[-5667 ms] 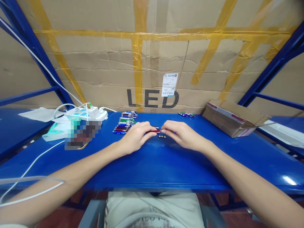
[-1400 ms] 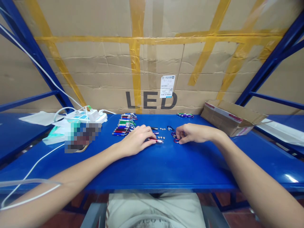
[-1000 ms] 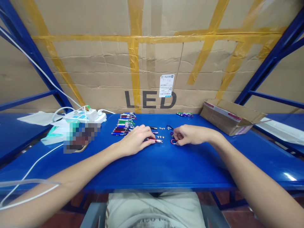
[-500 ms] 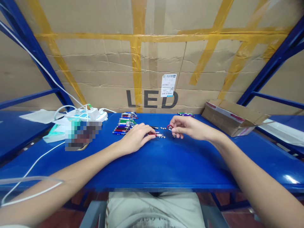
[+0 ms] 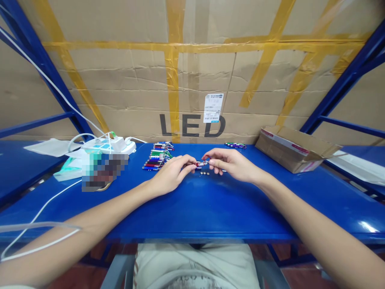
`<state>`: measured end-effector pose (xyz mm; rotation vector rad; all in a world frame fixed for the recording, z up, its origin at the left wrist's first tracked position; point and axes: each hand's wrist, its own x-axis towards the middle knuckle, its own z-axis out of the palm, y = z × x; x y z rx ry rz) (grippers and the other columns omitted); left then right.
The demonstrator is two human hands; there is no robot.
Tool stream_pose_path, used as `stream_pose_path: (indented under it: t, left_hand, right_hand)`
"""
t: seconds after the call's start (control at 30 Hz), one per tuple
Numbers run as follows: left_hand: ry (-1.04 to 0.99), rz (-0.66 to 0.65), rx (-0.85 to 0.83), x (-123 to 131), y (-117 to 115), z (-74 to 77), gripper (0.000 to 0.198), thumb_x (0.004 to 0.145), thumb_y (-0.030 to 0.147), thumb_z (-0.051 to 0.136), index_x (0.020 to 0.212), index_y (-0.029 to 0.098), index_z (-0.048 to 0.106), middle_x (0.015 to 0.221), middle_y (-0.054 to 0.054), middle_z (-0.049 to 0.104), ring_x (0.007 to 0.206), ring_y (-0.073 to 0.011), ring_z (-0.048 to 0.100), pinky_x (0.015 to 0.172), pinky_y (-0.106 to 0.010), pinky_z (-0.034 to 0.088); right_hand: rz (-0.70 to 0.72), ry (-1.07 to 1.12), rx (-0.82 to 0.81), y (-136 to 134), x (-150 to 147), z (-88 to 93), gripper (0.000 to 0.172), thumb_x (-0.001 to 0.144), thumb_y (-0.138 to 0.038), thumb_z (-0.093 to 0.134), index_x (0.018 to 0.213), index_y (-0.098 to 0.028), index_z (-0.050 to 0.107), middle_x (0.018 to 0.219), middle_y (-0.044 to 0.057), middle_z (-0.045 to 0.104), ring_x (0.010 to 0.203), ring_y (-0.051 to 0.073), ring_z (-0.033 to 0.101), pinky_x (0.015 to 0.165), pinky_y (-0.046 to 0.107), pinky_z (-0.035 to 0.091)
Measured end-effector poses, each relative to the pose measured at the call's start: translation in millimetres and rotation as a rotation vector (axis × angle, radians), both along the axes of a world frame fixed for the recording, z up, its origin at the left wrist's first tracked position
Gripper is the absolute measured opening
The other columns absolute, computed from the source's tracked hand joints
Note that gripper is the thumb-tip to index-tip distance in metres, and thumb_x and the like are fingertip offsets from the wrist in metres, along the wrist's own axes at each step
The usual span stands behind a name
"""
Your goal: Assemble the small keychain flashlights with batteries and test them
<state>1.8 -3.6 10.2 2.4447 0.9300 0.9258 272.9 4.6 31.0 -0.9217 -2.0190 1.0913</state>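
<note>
My left hand (image 5: 174, 172) is closed around a small red flashlight (image 5: 199, 163), its silver end pointing right. In the fingers of my right hand (image 5: 231, 163) is a small end cap with a red carabiner clip (image 5: 205, 157), held up against the flashlight's end. Whether the two parts are joined I cannot tell. Just below the fingertips, several small button cells (image 5: 205, 173) lie on the blue table (image 5: 210, 212). Left of my left hand lies a row of flashlights (image 5: 155, 160) in blue, red, green and other colours, with clips at their right ends.
A few more flashlights (image 5: 235, 145) lie at the back, beside an open cardboard box (image 5: 284, 150) on the right. A white power strip (image 5: 120, 145) with cables and a blurred-out item (image 5: 104, 174) are on the left. Behind stands a large taped carton (image 5: 132, 88).
My right hand has moved left with the cap and clip and now meets my left hand. The red flashlight has been raised slightly off the spot beside the button cells.
</note>
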Motion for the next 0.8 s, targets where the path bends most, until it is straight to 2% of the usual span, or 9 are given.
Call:
stream_pose_path:
  t: [0.2, 0.33, 0.47, 0.63, 0.8]
  left_hand:
    - [-0.056, -0.001, -0.007, 0, 0, -0.2, 0.021, 0.113, 0.038, 0.052, 0.115, 0.023, 0.066, 0.1, -0.003, 0.079, 0.099, -0.0232, 0.074, 0.096, -0.037, 0.051]
    - [-0.222, -0.021, -0.135, 3, 0, -0.6, 0.025, 0.111, 0.042, 0.054, 0.117, 0.021, 0.065, 0.102, -0.005, 0.08, 0.095, -0.0217, 0.075, 0.093, -0.035, 0.055]
    - [-0.356, -0.026, -0.244, 6, 1, -0.9, 0.03, 0.105, 0.047, 0.066, 0.113, 0.018, 0.071, 0.11, -0.007, 0.08, 0.096, -0.0216, 0.075, 0.091, -0.034, 0.057]
    - [-0.357, -0.065, -0.315, 8, 3, -0.8, 0.035, 0.099, 0.049, 0.072, 0.109, 0.016, 0.079, 0.108, -0.009, 0.082, 0.101, -0.0246, 0.075, 0.096, -0.037, 0.058]
    - [-0.391, -0.054, -0.401, 7, 5, -2.8, 0.041, 0.095, 0.053, 0.077, 0.109, 0.015, 0.081, 0.104, -0.01, 0.084, 0.096, -0.0247, 0.076, 0.092, -0.037, 0.059]
  right_hand:
    - [0.034, -0.12, 0.15, 2, 0, -5.6, 0.044, 0.105, -0.051, 0.061, 0.13, -0.019, 0.078, 0.098, 0.006, 0.073, 0.074, 0.017, 0.066, 0.071, 0.032, 0.058]
    - [0.055, -0.101, 0.149, 0, -4, -8.8, 0.04, 0.105, -0.048, 0.062, 0.131, -0.021, 0.074, 0.095, 0.005, 0.072, 0.074, 0.017, 0.067, 0.07, 0.031, 0.058]
    - [0.002, -0.001, 0.092, -4, -9, -8.4, 0.032, 0.103, -0.048, 0.068, 0.118, -0.021, 0.066, 0.089, 0.002, 0.073, 0.07, 0.016, 0.067, 0.068, 0.03, 0.058]
    - [-0.005, -0.029, 0.088, -8, -14, -10.0, 0.03, 0.102, -0.051, 0.069, 0.104, -0.021, 0.063, 0.087, 0.002, 0.074, 0.069, 0.015, 0.067, 0.067, 0.029, 0.057]
    - [-0.012, -0.142, 0.162, -7, -15, -11.9, 0.028, 0.106, -0.049, 0.064, 0.107, -0.021, 0.066, 0.091, 0.003, 0.077, 0.071, 0.016, 0.068, 0.069, 0.029, 0.056]
